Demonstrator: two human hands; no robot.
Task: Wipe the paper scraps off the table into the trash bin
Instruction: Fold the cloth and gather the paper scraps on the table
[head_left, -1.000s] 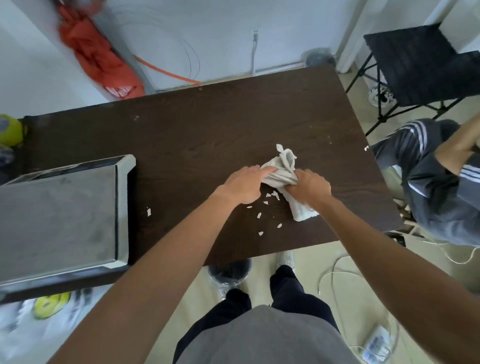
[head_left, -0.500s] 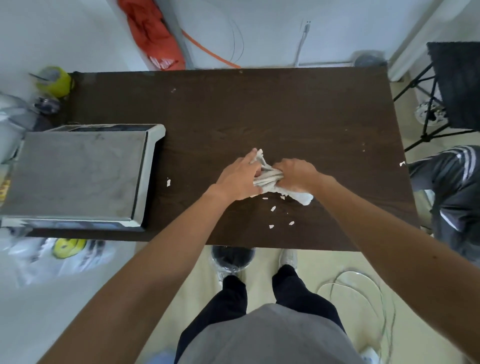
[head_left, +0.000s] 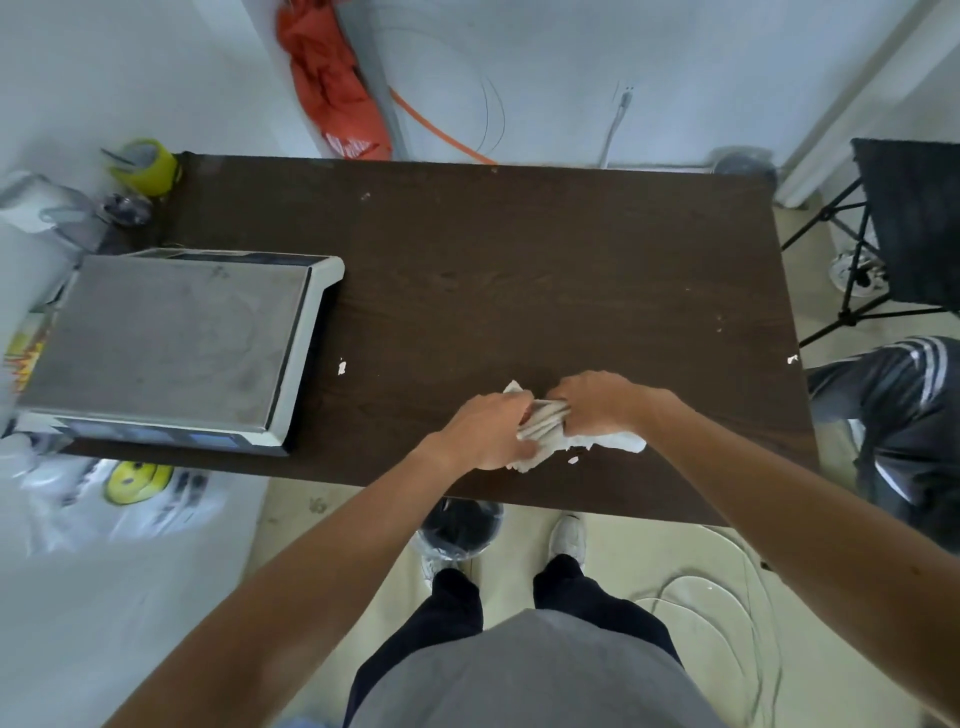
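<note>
A crumpled white cloth lies on the dark wooden table near its front edge. My left hand grips its left end and my right hand grips its right end, bunching it between them. One white paper scrap shows just in front of the cloth, another paper scrap lies near the scale, and a third paper scrap sits at the table's right edge. A black trash bin with a clear liner stands on the floor under the front edge, below my left hand.
A grey weighing scale fills the table's left side. A seated person's leg is at the right, with a black folding stool behind. A white cable coils on the floor by my feet.
Both hands have dragged the cloth toward the front edge, and it now covers most of the scraps that lay in front of it. The head view has also shifted.
</note>
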